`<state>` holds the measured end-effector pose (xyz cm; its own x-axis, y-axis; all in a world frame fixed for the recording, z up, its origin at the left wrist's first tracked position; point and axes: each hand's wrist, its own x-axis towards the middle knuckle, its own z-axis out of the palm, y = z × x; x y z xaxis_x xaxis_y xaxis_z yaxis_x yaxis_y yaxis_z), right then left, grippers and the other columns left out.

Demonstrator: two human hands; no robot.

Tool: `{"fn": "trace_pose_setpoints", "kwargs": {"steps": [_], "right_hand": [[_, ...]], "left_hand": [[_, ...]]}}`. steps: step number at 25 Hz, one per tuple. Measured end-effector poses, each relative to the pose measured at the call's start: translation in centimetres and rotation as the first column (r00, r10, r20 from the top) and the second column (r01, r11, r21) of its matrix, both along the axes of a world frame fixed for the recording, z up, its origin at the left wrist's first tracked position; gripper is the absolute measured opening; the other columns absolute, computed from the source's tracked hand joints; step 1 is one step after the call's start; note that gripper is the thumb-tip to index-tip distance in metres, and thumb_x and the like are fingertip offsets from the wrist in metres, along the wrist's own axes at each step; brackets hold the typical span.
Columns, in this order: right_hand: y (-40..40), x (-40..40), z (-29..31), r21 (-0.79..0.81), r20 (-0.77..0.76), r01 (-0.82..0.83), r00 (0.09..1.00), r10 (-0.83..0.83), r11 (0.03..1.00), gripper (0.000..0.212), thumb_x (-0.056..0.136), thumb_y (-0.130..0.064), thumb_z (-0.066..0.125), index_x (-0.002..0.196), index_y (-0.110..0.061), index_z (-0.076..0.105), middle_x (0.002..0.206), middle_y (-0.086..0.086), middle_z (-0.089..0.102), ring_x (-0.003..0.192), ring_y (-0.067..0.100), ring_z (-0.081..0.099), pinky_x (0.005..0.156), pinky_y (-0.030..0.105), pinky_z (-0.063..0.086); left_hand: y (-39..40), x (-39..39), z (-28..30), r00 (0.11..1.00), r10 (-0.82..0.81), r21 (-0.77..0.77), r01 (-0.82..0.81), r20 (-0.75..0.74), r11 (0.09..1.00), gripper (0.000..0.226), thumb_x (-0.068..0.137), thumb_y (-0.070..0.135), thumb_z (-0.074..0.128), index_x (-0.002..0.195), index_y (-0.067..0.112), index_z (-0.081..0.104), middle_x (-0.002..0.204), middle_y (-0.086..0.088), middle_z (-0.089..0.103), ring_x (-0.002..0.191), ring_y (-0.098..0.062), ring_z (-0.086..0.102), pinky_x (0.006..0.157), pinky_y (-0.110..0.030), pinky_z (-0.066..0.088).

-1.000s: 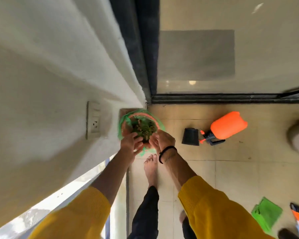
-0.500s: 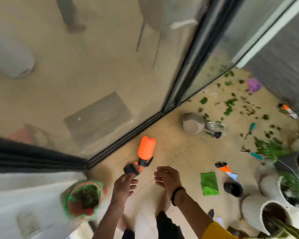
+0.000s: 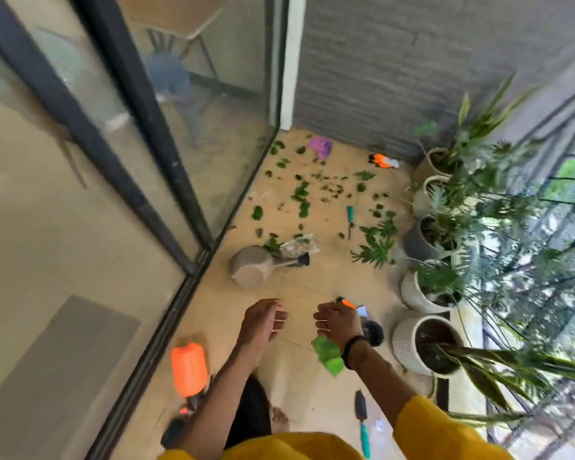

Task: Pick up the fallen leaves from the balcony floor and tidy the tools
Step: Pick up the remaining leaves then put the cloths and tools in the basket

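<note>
Leaves (image 3: 300, 194) lie scattered on the balcony floor (image 3: 299, 287), well ahead of both hands and slightly to their right. Left hand (image 3: 263, 322) and right hand (image 3: 339, 322) hover side by side, fingers loosely curled, holding nothing; the right is marginally nearer the leaves.

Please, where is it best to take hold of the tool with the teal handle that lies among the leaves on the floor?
Grip the teal handle from above, probably. The hand tool lies flat, with open tile on both sides of its handle, so fingers can close across it. The thin dark end is too blurred to judge.
</note>
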<state>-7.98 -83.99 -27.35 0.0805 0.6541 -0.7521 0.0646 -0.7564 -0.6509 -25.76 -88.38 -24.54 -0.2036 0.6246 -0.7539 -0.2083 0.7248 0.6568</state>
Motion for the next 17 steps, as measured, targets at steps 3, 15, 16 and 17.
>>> {"fn": "trace_pose_setpoints", "kwargs": {"steps": [3,15,16,17], "right_hand": [[5.0,1.4,-1.0,-0.007,-0.01,0.086,0.996,-0.086,0.996,0.01,0.099,-0.003,0.055,0.097,-0.003,0.064,0.072,0.012,0.066,0.055,0.021,0.055,0.051,0.024,0.046],[28.3,-0.3,-4.4,-0.112,0.147,-0.101,0.982,0.117,0.989,0.01,0.097,-0.007,0.059,0.092,-0.014,0.065,0.083,0.009,0.069,0.064,0.021,0.064,0.056,0.027,0.051],[30.3,-0.5,-4.8,-0.116,0.155,-0.141,0.975,0.158,0.983,0.011,0.096,-0.009,0.059,0.091,-0.017,0.064,0.081,0.006,0.068,0.066,0.021,0.065,0.057,0.026,0.052],[32.4,-0.5,-5.6,-0.114,0.163,-0.178,0.967,0.195,0.977,0.013,0.096,-0.008,0.06,0.088,-0.018,0.064,0.079,0.006,0.068,0.067,0.023,0.064,0.059,0.026,0.051]], "left_hand": [[6.9,1.5,-2.1,0.998,-0.053,-0.031,0.053,-0.02,0.998,0.014,0.098,0.024,0.058,0.093,0.022,0.071,0.065,0.004,0.071,0.056,-0.013,0.058,0.058,-0.024,0.039],[31.4,-1.4,-8.9,0.982,-0.176,-0.158,0.163,-0.072,0.974,0.017,0.098,0.026,0.058,0.101,0.018,0.072,0.072,0.001,0.074,0.055,-0.012,0.06,0.054,-0.021,0.042],[33.1,-1.7,-9.2,0.983,-0.167,-0.161,0.153,-0.074,0.975,0.016,0.098,0.025,0.058,0.1,0.017,0.072,0.073,0.0,0.075,0.056,-0.012,0.061,0.053,-0.021,0.042],[34.8,-1.9,-9.9,0.985,-0.153,-0.163,0.139,-0.078,0.977,0.017,0.098,0.024,0.058,0.101,0.016,0.072,0.075,-0.001,0.075,0.057,-0.012,0.062,0.052,-0.021,0.042]]}}
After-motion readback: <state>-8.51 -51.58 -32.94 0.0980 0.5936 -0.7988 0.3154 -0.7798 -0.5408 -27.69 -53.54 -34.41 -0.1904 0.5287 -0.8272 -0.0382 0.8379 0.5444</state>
